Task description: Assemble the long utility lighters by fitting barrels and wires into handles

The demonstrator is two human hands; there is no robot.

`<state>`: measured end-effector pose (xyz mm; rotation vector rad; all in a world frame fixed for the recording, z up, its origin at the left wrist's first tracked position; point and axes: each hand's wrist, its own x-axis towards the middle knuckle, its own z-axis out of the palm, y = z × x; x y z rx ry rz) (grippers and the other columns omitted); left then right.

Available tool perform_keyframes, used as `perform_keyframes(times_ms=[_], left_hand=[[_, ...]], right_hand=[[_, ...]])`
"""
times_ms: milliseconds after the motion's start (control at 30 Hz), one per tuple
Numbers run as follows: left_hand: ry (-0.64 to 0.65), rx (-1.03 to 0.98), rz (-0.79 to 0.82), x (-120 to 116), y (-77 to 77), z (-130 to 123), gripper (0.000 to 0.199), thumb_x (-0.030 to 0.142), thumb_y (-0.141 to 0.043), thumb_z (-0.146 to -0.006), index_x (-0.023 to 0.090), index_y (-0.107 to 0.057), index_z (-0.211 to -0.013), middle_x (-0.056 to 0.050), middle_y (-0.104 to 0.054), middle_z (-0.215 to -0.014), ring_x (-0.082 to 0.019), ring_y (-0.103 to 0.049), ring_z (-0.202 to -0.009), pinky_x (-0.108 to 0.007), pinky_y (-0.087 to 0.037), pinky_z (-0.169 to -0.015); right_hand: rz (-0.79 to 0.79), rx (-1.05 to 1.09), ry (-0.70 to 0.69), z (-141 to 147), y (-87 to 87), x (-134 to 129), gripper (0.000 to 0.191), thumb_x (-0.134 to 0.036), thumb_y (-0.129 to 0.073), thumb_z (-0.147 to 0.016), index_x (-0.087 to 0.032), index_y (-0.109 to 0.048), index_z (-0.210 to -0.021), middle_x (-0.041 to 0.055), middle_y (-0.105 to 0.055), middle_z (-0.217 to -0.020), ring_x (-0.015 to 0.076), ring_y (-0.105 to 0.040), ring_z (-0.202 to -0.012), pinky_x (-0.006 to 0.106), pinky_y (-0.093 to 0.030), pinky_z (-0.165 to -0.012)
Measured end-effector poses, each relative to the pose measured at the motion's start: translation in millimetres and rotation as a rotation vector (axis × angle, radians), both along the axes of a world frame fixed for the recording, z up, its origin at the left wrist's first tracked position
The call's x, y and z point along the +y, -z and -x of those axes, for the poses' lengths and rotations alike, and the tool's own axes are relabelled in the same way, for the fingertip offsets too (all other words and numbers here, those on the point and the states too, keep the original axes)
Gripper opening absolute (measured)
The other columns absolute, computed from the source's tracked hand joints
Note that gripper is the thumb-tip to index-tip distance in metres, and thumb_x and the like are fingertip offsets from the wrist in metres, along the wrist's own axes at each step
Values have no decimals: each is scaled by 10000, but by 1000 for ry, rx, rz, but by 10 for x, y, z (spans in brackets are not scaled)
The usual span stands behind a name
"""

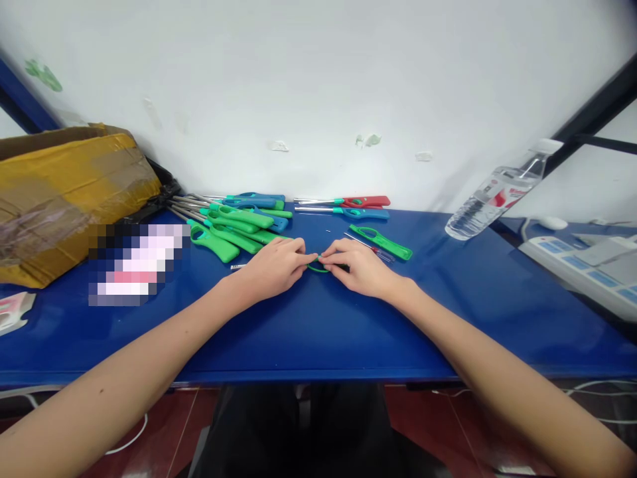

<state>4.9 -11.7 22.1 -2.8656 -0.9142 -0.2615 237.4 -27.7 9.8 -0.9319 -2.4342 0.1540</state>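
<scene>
My left hand (279, 267) and my right hand (362, 267) meet over the middle of the table, fingers pinched and closed. Between the fingertips shows a green lighter part (318, 267), mostly covered by both hands. A metal tube end (237, 267) sticks out to the left from under my left hand. Just behind my right hand lies a loose green handle shell (381, 241), its hollow frame facing up. A screwdriver (382, 253) with a clear handle lies between that shell and my right hand.
Several green and blue long-necked lighters (233, 222) are heaped behind my left hand. A red lighter (365, 201) and a blue lighter (365, 213) lie by the wall. Left stands a taped cardboard box (74, 199); right, a water bottle (497, 192) and a white power strip-like object (582, 265).
</scene>
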Motion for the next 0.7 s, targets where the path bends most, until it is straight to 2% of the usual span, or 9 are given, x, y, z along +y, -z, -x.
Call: perform_keyframes(times_ms=[100, 233, 367, 433, 533, 700], left_hand=[[-15, -23, 9, -13, -5, -5, 303, 280, -556, -962, 218, -679, -1232, -62, -607, -997, -211, -605, -918, -341, -426, -852], [-21, -46, -20, -14, 24, -20, 325, 396, -566, -976, 216, -692, -1215, -63, -622, -999, -215, -606, -923, -344, -431, -849], [-7, -79, -81, 1, 85, -40, 354, 455, -562, -977, 193, -714, -1160, -71, -646, -1033, -218, -607, -929, -348, -443, -850], [-5, -99, -109, 13, 121, -49, 354, 459, -558, -979, 187, -722, -1137, -70, -661, -1024, -219, -613, -922, -348, -451, -842], [1, -145, -126, 32, 173, -60, 345, 451, -555, -983, 183, -732, -1110, -69, -682, -1015, -223, -629, -926, -348, -462, -841], [4, -224, -106, 45, 221, -84, 320, 433, -567, -977, 174, -751, -1016, -70, -705, -1007, -222, -649, -898, -342, -489, -812]], right_hand=[[52, 18, -10, -12, -28, -15, 238, -181, -567, -935, -209, -772, -1053, 97, -726, -1045, 243, -669, -968, 431, -541, -888], [188, 74, -32, -95, -85, 1, 272, -175, -553, -935, -232, -751, -1113, 72, -742, -1111, 222, -683, -1021, 391, -552, -909], [235, 90, 28, -208, -138, 34, 301, -179, -585, -910, -219, -719, -1177, 69, -743, -1170, 226, -695, -1051, 372, -554, -915], [215, 85, 56, -254, -154, 52, 259, -197, -626, -891, -208, -736, -1125, 72, -753, -1142, 229, -702, -1030, 367, -551, -913], [212, 67, 21, -294, -155, 77, 168, -211, -649, -886, -201, -762, -1009, 66, -768, -1064, 212, -710, -963, 337, -552, -873], [181, 41, -17, -301, -117, 109, 143, -204, -651, -896, -206, -779, -960, 60, -761, -1057, 186, -715, -908, 318, -548, -857]])
